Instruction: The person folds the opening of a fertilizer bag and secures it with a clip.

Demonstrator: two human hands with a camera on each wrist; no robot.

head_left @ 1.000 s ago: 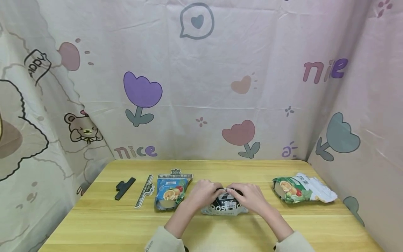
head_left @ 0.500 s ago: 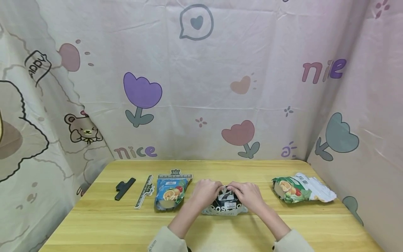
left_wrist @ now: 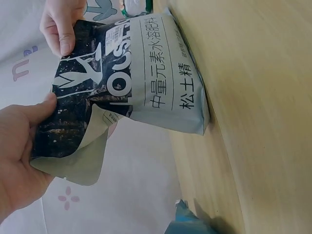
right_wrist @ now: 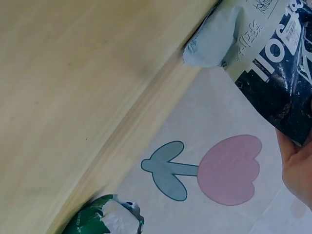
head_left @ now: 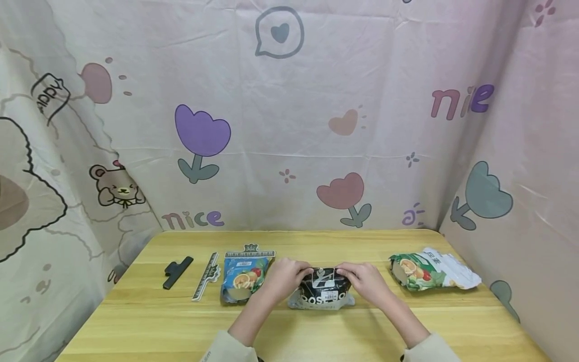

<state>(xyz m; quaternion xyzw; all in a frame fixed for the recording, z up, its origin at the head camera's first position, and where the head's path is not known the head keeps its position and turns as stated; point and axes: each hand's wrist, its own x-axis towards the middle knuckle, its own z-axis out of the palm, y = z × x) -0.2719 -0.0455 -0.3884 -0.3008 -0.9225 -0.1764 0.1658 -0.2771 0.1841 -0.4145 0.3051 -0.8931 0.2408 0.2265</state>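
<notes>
A black and grey bag (head_left: 323, 290) with white lettering stands on the table between both hands. My left hand (head_left: 282, 281) pinches its upper left corner, thumb on the near face, as the left wrist view shows with the bag (left_wrist: 165, 83) and the hand (left_wrist: 22, 156). The upper right corner is gripped by my right hand (head_left: 367, 282), which appears at the edge of the right wrist view (right_wrist: 298, 170). The top edge is stretched between the hands, with the black part upright and the grey bottom resting on the wood.
Left of the bag lie a blue fruit-print bag (head_left: 244, 279) with a patterned clip (head_left: 250, 254) across its top, another patterned clip (head_left: 207, 277) and a black clip (head_left: 178, 272). A green and white bag (head_left: 434, 270) lies at the right. Printed cloth hangs behind the table (head_left: 181, 327).
The hands have moved apart along the bag's top, from nearly meeting at its middle to its two corners. More of the black front now shows between them.
</notes>
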